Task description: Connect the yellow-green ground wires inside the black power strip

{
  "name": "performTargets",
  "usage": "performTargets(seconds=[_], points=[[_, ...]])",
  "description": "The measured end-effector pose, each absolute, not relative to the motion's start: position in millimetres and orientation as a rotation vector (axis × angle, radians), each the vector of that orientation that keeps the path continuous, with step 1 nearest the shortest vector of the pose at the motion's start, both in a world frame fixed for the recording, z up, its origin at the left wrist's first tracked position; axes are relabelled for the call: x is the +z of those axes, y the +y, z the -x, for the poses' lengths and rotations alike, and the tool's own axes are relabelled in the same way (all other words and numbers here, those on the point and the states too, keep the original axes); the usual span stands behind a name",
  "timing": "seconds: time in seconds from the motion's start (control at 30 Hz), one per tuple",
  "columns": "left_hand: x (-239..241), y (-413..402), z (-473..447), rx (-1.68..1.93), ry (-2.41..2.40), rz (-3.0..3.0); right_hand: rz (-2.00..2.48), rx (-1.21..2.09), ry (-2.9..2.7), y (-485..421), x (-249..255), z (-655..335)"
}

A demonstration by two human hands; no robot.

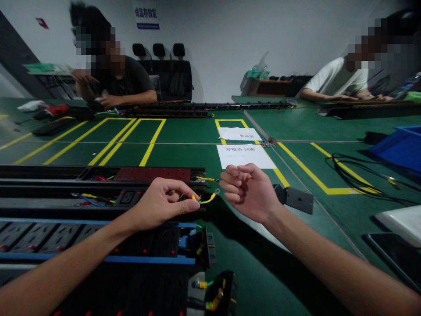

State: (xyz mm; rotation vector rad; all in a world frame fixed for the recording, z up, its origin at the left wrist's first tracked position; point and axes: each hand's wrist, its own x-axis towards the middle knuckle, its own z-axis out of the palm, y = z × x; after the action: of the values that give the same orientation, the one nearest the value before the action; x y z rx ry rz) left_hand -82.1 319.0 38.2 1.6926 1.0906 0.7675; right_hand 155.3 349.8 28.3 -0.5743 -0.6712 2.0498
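Note:
My left hand [164, 202] pinches a short yellow-green wire [208, 200] between thumb and forefinger. At the wire's free end is a ring terminal [217, 191], pointing toward my right hand [249, 191]. That hand is raised, palm toward me, with its fingers curled in; whatever may lie in them is hidden. Beneath my left hand run long black power strips. One strip has a red socket section [151, 174], another a single black socket [129, 197]. Closer to me lies a blue-edged power strip [138, 259] with a black end bracket [209, 248].
Two paper sheets [246, 156] lie on the green table [184, 151], marked with yellow tape. A black plate [299, 200] sits right of my right hand. Black cables [351, 175] and a blue bin [399, 147] are farther right. Two people work across the table.

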Motion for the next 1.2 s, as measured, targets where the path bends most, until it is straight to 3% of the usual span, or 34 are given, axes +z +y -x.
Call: performTargets(seconds=[0.47, 0.73, 1.2], points=[[40, 323, 83, 0.809, 1.119, -1.705, 0.834, 1.557, -0.906, 356, -7, -135], [35, 324, 83, 0.967, 1.249, -1.735, 0.826, 1.107, -1.683, 346, -21, -146], [30, 321, 77, 0.954, 1.314, -1.951, 0.707, 0.624, -2.198, 337, -23, -141]])
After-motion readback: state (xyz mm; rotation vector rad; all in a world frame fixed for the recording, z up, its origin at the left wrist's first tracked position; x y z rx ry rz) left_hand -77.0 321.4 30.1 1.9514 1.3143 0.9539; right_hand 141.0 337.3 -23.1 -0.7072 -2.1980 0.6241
